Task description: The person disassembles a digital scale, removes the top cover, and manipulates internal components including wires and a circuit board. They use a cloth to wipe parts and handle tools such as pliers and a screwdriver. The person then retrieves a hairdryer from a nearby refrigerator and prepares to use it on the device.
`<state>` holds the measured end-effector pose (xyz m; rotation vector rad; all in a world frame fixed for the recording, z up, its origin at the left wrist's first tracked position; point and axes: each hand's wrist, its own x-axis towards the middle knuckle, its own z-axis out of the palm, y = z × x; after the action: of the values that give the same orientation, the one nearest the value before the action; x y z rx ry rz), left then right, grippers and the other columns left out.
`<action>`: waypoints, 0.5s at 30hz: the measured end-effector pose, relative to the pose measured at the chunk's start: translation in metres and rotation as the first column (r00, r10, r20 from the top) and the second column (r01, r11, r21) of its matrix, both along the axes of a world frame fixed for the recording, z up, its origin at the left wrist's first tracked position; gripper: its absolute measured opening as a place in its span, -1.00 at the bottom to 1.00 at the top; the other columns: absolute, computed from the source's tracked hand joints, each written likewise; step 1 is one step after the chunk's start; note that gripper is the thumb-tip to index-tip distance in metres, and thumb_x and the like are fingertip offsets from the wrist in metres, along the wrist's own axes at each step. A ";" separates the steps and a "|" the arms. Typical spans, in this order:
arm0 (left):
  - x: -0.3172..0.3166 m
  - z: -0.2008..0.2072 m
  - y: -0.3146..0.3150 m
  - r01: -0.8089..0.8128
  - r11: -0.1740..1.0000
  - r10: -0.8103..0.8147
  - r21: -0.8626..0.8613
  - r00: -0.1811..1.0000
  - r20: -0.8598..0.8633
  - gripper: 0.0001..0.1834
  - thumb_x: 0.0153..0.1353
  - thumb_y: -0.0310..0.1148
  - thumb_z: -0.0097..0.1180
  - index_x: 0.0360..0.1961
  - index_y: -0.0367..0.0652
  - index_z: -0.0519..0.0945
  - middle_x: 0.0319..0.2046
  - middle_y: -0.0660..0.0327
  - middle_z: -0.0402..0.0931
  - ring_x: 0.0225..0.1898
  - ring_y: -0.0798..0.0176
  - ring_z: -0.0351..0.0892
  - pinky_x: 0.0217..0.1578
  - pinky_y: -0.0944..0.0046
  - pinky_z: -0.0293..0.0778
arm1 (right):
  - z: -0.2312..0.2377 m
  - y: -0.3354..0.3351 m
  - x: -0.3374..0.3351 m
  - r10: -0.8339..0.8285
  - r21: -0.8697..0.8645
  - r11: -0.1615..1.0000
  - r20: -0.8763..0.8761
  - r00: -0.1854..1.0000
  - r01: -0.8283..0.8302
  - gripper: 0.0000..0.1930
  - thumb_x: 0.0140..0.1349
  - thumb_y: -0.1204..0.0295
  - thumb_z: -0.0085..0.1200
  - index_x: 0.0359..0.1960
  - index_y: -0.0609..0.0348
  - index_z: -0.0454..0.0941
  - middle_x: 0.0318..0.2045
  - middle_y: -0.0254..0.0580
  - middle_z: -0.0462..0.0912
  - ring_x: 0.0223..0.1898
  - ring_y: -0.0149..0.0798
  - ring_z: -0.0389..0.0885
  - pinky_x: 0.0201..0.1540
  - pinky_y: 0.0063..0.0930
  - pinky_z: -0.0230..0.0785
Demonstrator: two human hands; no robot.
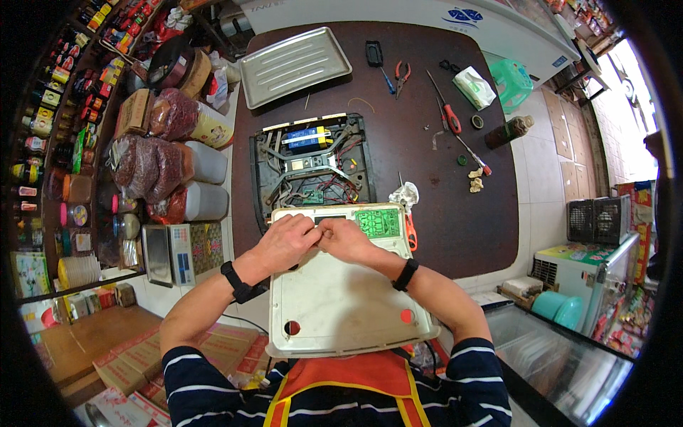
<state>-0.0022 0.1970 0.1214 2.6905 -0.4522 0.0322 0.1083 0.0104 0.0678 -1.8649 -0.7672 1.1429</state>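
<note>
A cream plastic housing [341,302] leans from the table's near edge toward my body, inner side up, with round holes near its lower corners. My left hand [288,240] rests on its upper part, fingers curled in. Beside it my right hand [345,238] has its fingertips pinched together. The hands meet at a dark strip along the top edge; whatever is between the fingers is hidden. Right of them, a green circuit board [379,223] sits in the housing. Just beyond lies an opened scale base [265,167] with a blue battery [307,139], a metal bracket [310,166] and loose wires.
On the dark table [420,153] are a metal tray [295,67], pliers [403,80], a red-handled screwdriver [451,117], a tissue pack [474,88] and a brown bottle [509,132]. An orange-handled tool [411,232] lies by the housing's right edge. Loaded shelves [71,142] stand left.
</note>
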 end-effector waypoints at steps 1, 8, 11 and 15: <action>0.000 -0.001 0.001 0.005 1.000 -0.005 0.010 1.000 -0.006 -0.75 0.11 -0.40 0.43 -0.19 -0.13 0.66 -0.26 0.17 0.58 -0.16 0.00 0.66 -0.12 0.01 0.62 | 0.000 0.001 0.000 0.005 0.003 1.000 0.015 1.000 -0.005 -0.74 0.39 0.26 0.25 -0.16 0.24 0.73 -0.33 -0.11 0.80 -0.28 -0.20 0.77 -0.16 -0.19 0.58; 0.005 -0.008 0.014 -0.029 1.000 0.029 0.010 0.999 -0.024 -0.83 0.18 -0.47 0.31 -0.19 -0.19 0.65 -0.26 0.11 0.53 -0.15 -0.04 0.66 -0.13 -0.02 0.63 | 0.000 -0.009 0.007 -0.060 0.119 0.989 -0.196 0.979 0.084 -0.63 0.42 0.23 0.29 0.06 0.28 0.73 -0.17 -0.06 0.84 -0.13 -0.14 0.80 0.03 -0.21 0.62; 0.007 -0.010 0.018 -0.076 0.997 0.076 0.006 0.997 -0.027 -0.84 0.17 -0.51 0.25 -0.20 -0.20 0.64 -0.26 0.10 0.51 -0.16 -0.05 0.65 -0.14 -0.03 0.62 | 0.003 -0.026 0.028 -0.121 0.168 0.978 -0.009 0.993 0.121 -0.59 0.41 0.24 0.34 0.16 0.26 0.73 -0.03 0.00 0.82 0.01 -0.14 0.80 0.13 -0.27 0.61; 0.014 -0.010 0.029 -0.087 0.994 0.090 0.064 0.995 -0.043 -0.82 0.18 -0.53 0.26 -0.17 -0.18 0.67 -0.19 0.10 0.55 -0.09 -0.05 0.65 -0.05 -0.01 0.62 | 0.004 -0.061 0.061 -0.261 0.107 0.962 0.074 0.963 0.252 -0.60 0.40 0.28 0.34 0.16 0.25 0.72 0.04 0.06 0.78 0.07 -0.07 0.79 0.17 -0.25 0.60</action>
<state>0.0118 0.2256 0.1112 2.7646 -0.3250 -0.0188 0.1697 -0.0511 0.0717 -1.8786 -0.5961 0.8508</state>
